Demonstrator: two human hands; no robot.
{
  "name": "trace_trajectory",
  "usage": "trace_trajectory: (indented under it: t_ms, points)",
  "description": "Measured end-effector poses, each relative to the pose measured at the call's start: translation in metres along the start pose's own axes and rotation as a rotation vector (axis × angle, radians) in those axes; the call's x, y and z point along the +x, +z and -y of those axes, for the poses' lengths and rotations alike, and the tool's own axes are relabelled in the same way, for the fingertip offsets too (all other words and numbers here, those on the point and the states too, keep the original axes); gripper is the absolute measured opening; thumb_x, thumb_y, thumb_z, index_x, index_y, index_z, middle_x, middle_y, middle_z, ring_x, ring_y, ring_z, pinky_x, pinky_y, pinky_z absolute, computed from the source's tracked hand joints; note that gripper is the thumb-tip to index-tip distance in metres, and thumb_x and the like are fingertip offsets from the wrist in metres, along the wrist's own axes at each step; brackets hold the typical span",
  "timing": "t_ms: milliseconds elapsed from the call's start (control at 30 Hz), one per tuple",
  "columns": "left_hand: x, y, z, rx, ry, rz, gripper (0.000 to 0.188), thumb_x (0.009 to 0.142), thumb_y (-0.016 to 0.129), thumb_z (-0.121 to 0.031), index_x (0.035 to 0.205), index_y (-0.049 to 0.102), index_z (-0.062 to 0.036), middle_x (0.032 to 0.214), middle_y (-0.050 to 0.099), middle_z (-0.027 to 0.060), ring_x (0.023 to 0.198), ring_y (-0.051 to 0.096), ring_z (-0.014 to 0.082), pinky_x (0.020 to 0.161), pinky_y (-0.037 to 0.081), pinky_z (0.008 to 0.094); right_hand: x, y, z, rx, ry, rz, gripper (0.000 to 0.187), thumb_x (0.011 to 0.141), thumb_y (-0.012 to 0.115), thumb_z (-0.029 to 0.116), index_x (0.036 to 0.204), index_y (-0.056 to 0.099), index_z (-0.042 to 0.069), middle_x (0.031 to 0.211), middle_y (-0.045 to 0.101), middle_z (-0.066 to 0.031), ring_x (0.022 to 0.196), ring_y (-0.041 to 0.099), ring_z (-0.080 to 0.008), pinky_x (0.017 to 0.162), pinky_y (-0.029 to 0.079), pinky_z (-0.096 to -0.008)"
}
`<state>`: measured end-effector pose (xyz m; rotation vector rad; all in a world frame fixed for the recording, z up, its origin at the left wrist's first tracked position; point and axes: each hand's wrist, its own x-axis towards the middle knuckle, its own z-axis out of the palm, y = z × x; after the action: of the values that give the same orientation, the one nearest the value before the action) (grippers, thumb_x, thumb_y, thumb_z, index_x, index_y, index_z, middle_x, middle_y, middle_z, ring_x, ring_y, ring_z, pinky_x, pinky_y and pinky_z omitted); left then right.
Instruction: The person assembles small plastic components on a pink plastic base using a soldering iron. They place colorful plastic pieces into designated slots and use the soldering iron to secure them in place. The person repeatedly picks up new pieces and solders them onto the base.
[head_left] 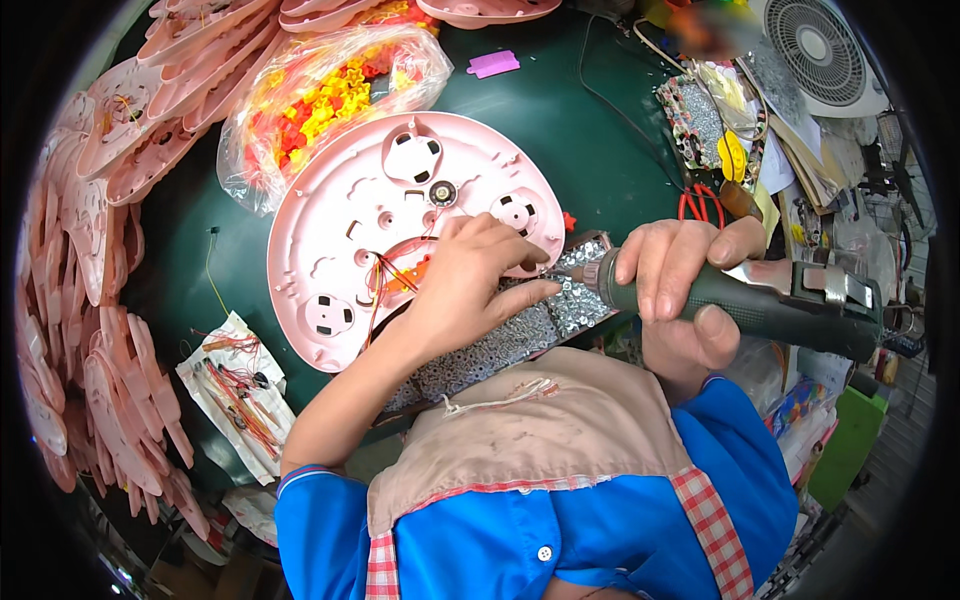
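A round pink plastic shell (pixel 330 225) lies hollow side up, with three white-and-black round inserts, a small round speaker (pixel 442 194) and red and black wires. My left hand (pixel 475 265) is over its lower right part, forefinger and thumb curled in at the driver's tip. Whatever small thing they may pinch is hidden. My right hand (pixel 685 265) grips a dark green electric screwdriver (pixel 735 300), held sideways with its bit pointing left toward those fingertips. Beneath the bit is a tray of small silvery screws (pixel 500 340), close against my apron.
Stacked pink shells (pixel 110 230) line the left side. A clear bag of red and yellow plastic parts (pixel 330 100) sits behind the shell. Wires on a white bag (pixel 235 390) lie left. Red-handled pliers (pixel 702 205) and a white fan (pixel 815 50) are at right.
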<state>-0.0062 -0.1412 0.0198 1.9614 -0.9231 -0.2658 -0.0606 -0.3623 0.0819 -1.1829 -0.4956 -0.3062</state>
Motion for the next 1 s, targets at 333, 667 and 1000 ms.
trace_trajectory:
  t_ms: [333,667,1000]
  points:
    - [-0.018,-0.002,0.004,-0.207,-0.078,-0.156,0.019,0.081,0.086,-0.016,0.089,0.072,-0.0075,0.082,0.066,0.0058,0.08,0.06,0.0253,0.077,0.043,0.0383,0.013,0.007,-0.01,0.13,-0.036,0.127,0.044,0.096,0.074,0.019,0.129,0.046,0.012,0.084,0.067,-0.0068,0.074,0.064,-0.0198,0.082,0.056,-0.045]
    - [0.001,-0.002,0.008,0.388,0.177,-0.585,0.032,0.071,0.09,-0.016,0.095,0.07,-0.0058,0.081,0.065,0.005,0.078,0.062,0.0246,0.07,0.045,0.0396,0.033,0.025,-0.044,-0.047,-0.071,0.017,0.043,0.096,0.067,0.015,0.132,0.045,0.009,0.08,0.063,-0.0065,0.07,0.06,-0.0202,0.079,0.054,-0.0437]
    - [-0.01,0.088,-0.005,0.379,0.31,-0.016,0.014,0.079,0.065,-0.021,0.085,0.072,-0.0106,0.107,0.066,0.0036,0.112,0.058,0.0198,0.084,0.043,0.0355,0.052,0.02,-0.125,-0.078,-0.047,-0.097,0.042,0.089,0.073,0.007,0.12,0.047,-0.004,0.077,0.066,-0.0089,0.073,0.066,-0.0165,0.073,0.055,-0.0334]
